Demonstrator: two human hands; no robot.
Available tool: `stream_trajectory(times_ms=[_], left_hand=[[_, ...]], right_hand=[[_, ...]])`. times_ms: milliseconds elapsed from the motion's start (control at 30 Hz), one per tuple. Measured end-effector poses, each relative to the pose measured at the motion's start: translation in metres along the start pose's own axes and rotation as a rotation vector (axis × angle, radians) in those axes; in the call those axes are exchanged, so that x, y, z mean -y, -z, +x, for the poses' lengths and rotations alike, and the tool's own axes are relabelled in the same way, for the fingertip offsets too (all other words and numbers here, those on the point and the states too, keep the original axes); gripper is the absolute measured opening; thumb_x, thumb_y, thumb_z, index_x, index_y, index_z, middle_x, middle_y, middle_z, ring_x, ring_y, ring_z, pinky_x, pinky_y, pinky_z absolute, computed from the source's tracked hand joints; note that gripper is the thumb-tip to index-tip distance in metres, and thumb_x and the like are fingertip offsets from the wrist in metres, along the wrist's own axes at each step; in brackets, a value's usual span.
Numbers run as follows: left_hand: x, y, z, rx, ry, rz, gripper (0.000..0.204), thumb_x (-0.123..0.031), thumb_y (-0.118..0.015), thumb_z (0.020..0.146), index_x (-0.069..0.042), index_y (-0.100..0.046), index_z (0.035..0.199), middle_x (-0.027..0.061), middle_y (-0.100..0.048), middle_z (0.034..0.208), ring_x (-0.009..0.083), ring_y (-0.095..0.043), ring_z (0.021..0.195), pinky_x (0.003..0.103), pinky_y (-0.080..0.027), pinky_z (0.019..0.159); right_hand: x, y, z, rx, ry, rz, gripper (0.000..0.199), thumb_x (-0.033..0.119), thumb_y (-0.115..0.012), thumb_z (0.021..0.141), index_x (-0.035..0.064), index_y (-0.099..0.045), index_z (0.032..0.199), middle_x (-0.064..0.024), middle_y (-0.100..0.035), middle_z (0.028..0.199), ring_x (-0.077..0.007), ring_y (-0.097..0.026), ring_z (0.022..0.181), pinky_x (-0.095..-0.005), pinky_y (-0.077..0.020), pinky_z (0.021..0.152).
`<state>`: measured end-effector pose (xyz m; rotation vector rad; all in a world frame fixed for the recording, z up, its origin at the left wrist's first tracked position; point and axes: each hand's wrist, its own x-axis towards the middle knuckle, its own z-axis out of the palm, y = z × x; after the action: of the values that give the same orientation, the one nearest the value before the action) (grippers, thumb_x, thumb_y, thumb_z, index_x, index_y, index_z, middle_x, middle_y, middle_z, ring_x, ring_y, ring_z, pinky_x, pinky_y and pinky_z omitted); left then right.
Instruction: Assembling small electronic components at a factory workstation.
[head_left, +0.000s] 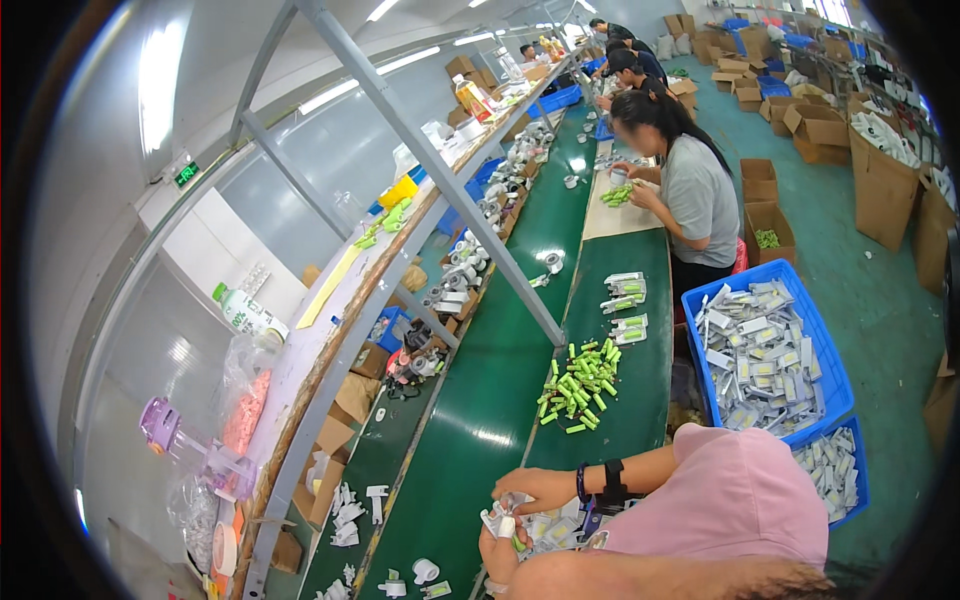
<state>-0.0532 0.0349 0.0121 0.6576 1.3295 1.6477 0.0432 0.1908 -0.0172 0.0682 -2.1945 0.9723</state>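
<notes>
My left hand (498, 556) is low on the belt's near side, its fingers closed around a small white plastic part (506, 526). My right hand (540, 487), with a dark band and a watch at the wrist, reaches over the same part from above, fingers bent onto it. A bit of bright green shows beside the left fingers. Partly hidden by my hands and arm lies a heap of white plastic housings (560, 530). Beyond my right arm is a loose pile of green cylindrical batteries (582, 385). Several white housings with green pieces (625, 295) lie in a row farther on.
A green conveyor belt (480, 425) runs away from me, with a metal post (440, 170) and shelf (350, 285) alongside. Blue crates (845, 395) of white parts stand at my right. A co-worker in grey (695, 190) handles parts farther along. White pieces (347, 515) lie across the belt.
</notes>
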Motion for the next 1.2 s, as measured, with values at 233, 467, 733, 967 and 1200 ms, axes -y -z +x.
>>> stream_trajectory(times_ms=[233, 467, 733, 967, 1200], left_hand=[[-0.011, 0.007, -0.008, 0.083, -0.028, -0.008, 0.032, -0.011, -0.050, 0.091, -0.001, -0.048, 0.121, 0.0064, -0.056, 0.079, 0.0129, -0.050, 0.054, 0.028, -0.044, 0.045], [-0.021, 0.011, -0.027, -0.261, 0.048, -0.004, 0.025, -0.019, -0.052, 0.091, -0.006, -0.052, 0.112, 0.0082, -0.059, 0.075, 0.0150, -0.047, 0.045, 0.027, -0.040, 0.041], [0.006, 0.036, -0.029, -0.108, -0.648, 1.087, 0.028, -0.014, -0.049, 0.091, 0.000, -0.055, 0.114, 0.0092, -0.061, 0.081, 0.0112, -0.057, 0.060, 0.028, -0.046, 0.051], [0.002, -0.015, -0.031, -0.418, -0.030, 0.159, 0.029, -0.031, -0.050, 0.094, -0.004, -0.053, 0.105, 0.0045, -0.055, 0.070, 0.0116, -0.053, 0.052, 0.026, -0.044, 0.043], [0.008, -0.017, -0.033, -0.288, -0.055, -0.158, 0.032, -0.015, -0.051, 0.090, -0.001, -0.046, 0.118, 0.0079, -0.055, 0.082, 0.0148, -0.055, 0.059, 0.028, -0.047, 0.043]], right_hand=[[-0.004, -0.002, -0.010, 0.363, -0.210, 0.544, 0.020, 0.018, -0.055, 0.093, 0.0011, -0.057, 0.102, -0.0088, -0.063, 0.096, -0.0188, -0.060, 0.097, -0.0340, -0.0465, 0.083], [0.014, 0.011, -0.008, 0.458, -0.638, 1.394, 0.022, 0.021, -0.055, 0.093, -0.0001, -0.059, 0.088, -0.0035, -0.062, 0.070, -0.0124, -0.063, 0.065, -0.0235, -0.0498, 0.065], [0.022, 0.012, -0.004, 0.583, -0.220, 0.239, 0.019, 0.020, -0.062, 0.085, 0.0018, -0.058, 0.081, -0.0069, -0.061, 0.066, -0.0178, -0.062, 0.055, -0.0306, -0.0487, 0.051], [0.033, 0.005, 0.009, -0.075, 0.141, -0.231, 0.005, 0.013, -0.060, 0.076, 0.0097, -0.057, 0.076, -0.0069, -0.053, 0.069, -0.0258, -0.055, 0.065, -0.0369, -0.0428, 0.061], [0.040, 0.004, 0.011, -0.132, 0.082, -0.005, 0.016, -0.001, -0.067, 0.072, 0.0052, -0.062, 0.085, -0.0063, -0.064, 0.082, -0.0248, -0.059, 0.071, -0.0339, -0.0456, 0.065]])
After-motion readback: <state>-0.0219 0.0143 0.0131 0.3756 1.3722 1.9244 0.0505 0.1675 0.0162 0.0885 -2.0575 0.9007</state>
